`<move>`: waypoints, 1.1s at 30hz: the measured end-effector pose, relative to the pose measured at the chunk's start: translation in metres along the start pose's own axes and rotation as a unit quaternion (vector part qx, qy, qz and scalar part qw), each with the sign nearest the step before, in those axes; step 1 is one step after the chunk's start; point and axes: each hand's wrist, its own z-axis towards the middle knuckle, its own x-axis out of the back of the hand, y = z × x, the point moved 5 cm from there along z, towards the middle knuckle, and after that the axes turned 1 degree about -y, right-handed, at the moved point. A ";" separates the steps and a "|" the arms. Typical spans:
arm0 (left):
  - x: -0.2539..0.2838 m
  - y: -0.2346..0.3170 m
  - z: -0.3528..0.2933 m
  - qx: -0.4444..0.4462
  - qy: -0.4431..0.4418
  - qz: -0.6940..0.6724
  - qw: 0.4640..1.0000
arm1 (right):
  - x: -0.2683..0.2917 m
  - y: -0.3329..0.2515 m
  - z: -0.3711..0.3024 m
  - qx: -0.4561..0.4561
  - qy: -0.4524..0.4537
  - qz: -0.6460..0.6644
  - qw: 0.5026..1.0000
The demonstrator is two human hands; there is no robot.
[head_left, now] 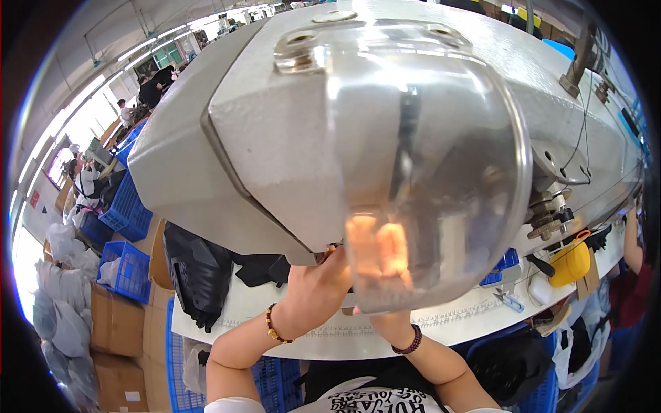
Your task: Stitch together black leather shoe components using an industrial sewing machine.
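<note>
A large grey sewing machine head [275,117] fills the middle of the view, with a clear plastic guard [441,172] on its front. Under its left lower edge is my left hand [315,296], fingertips hidden behind the machine. My right hand [391,329] reaches in beneath the guard, and its fingers show only as a warped, bright smear through the plastic. Whatever lies between the hands is covered by the machine. Black fabric pieces [261,268] lie on the white table [330,344] left of my left hand.
A black moulded piece [198,272] hangs over the table's left edge. On the right are blue-handled thread snips [509,301] and a yellow container [570,263]. Blue crates [125,272], cardboard boxes [117,320] and plastic bags stand at left. Other people sit far left; one is at far right.
</note>
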 end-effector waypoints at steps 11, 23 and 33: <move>0.000 0.039 0.000 0.076 -0.014 0.102 0.992 | 0.055 -0.057 0.023 0.151 -0.128 -0.349 0.916; 0.012 0.028 0.004 -0.018 0.002 0.116 0.993 | 0.071 -0.007 0.062 0.475 -0.179 -0.477 0.717; 0.006 -0.014 -0.001 0.084 0.042 -0.116 0.989 | 0.073 0.015 0.039 0.280 -0.266 -0.425 0.819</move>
